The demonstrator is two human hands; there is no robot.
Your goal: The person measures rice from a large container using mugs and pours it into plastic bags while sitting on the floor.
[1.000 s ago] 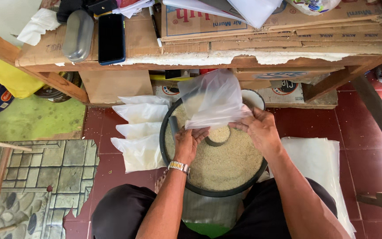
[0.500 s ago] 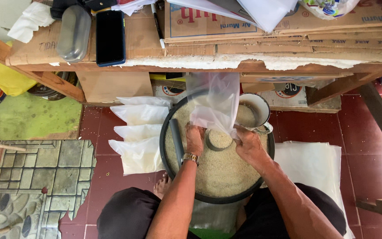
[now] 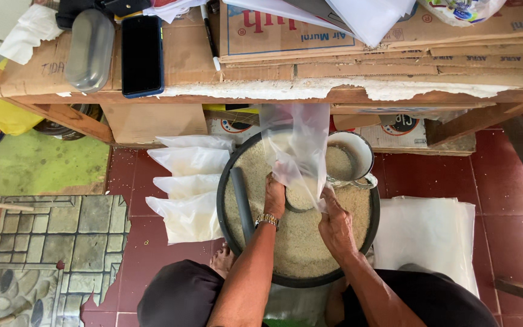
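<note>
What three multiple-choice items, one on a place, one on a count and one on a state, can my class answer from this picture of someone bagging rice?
1. Where do the filled white bags lie?
A. on the floor, left of the basin
B. inside the basin
C. on the wooden table

2. How many filled bags lie in that row?
A. two
B. four
C. seven

3. What is the state of the clear plastic bag at the hands?
A. knotted and lying flat
B. held upright, some rice in its bottom
C. torn in two pieces

Answers:
1 A, they rest on the red tiles beside the round basin of rice.
2 B, four lie one below the other.
3 B, the left hand and right hand have a grip on it over the basin.
</note>
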